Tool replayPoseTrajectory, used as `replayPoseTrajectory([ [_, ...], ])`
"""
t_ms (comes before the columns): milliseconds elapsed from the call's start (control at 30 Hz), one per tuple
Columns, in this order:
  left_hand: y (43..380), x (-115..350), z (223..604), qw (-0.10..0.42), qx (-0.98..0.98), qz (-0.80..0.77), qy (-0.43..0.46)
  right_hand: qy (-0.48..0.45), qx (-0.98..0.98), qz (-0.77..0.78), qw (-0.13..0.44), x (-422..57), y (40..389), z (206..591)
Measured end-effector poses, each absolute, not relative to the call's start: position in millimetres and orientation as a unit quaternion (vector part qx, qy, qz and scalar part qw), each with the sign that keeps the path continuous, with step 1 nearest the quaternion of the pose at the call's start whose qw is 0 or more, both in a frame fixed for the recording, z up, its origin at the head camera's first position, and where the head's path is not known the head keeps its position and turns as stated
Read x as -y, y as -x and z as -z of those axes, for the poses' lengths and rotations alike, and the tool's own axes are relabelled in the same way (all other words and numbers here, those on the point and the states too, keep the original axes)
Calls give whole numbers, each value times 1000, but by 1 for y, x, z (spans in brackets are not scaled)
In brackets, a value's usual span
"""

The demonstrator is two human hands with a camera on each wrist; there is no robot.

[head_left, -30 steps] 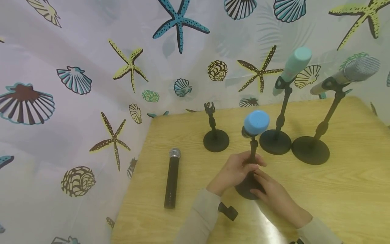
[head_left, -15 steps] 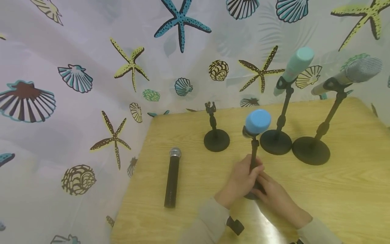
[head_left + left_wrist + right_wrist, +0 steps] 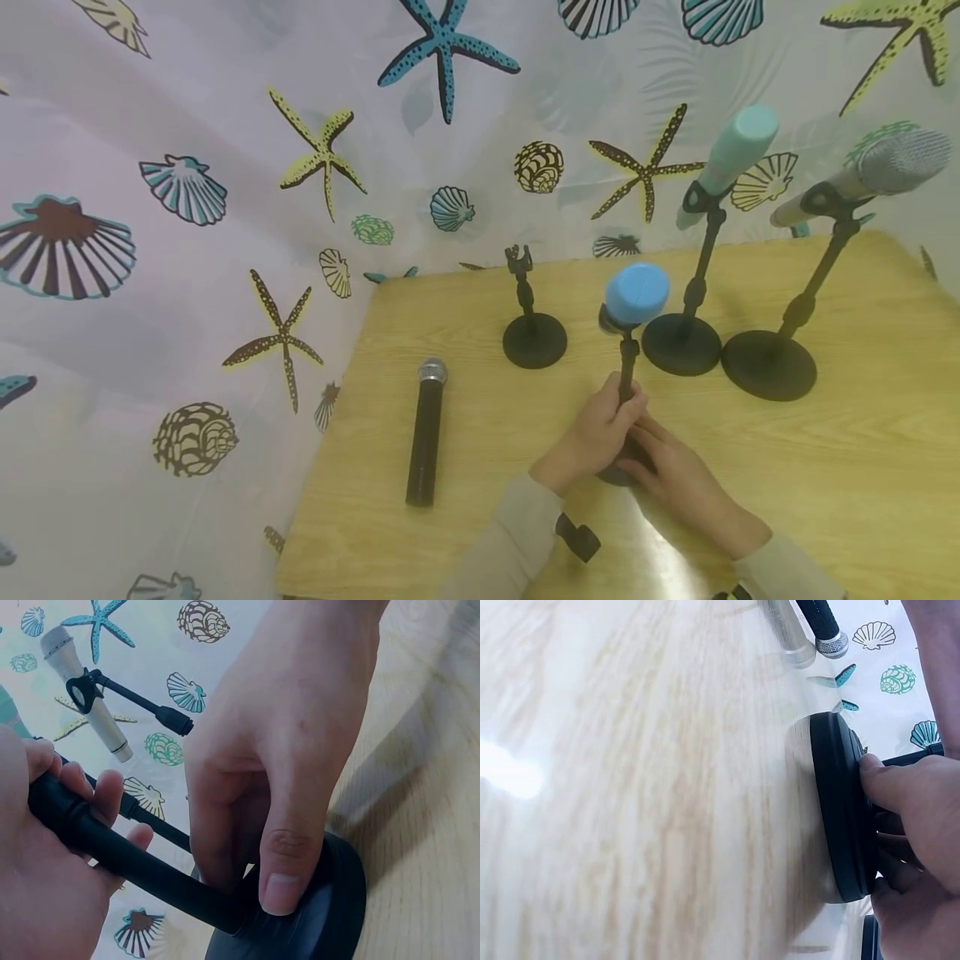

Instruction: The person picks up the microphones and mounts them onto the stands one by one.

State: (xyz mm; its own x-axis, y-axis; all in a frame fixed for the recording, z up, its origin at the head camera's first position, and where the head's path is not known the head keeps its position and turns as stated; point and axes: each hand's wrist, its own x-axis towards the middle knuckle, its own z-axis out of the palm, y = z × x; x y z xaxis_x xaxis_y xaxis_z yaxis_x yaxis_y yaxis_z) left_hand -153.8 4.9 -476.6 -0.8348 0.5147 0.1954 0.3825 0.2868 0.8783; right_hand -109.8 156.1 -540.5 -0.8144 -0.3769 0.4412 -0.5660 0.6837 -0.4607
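Note:
A blue-headed microphone (image 3: 637, 293) sits in the clip of a black desktop microphone stand (image 3: 628, 358) near the middle of the table. My left hand (image 3: 598, 432) grips the stand's upright pole; in the left wrist view its fingers curl round the pole (image 3: 150, 874). Lower down, my right hand (image 3: 686, 479) holds the round base, thumb on its upper face. That base (image 3: 844, 810) shows edge-on in the right wrist view, close above or on the table; I cannot tell which. A black microphone with a silver head (image 3: 425, 433) lies to the left of my hands.
Behind my hands stands a short microphone stand (image 3: 534, 340) with a bare clip. To the right are two more stands, one bearing a mint-green microphone (image 3: 738, 146), the other a silver microphone (image 3: 892, 167). A shell-patterned curtain (image 3: 247, 200) borders the wooden table (image 3: 862, 483).
My left hand has shifted slightly right and closed more tightly round the pole. The right hand stays at the base. The head view has tilted slightly.

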Motion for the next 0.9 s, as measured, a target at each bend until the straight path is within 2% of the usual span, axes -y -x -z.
replayPoseTrajectory([
  [367, 156, -2, 482, 86, -772, -567, -276, -260, 906, -301, 142, -156, 111, 542],
  [900, 154, -12, 489, 72, -763, -596, -240, -270, 904, -308, 119, -163, 116, 535],
])
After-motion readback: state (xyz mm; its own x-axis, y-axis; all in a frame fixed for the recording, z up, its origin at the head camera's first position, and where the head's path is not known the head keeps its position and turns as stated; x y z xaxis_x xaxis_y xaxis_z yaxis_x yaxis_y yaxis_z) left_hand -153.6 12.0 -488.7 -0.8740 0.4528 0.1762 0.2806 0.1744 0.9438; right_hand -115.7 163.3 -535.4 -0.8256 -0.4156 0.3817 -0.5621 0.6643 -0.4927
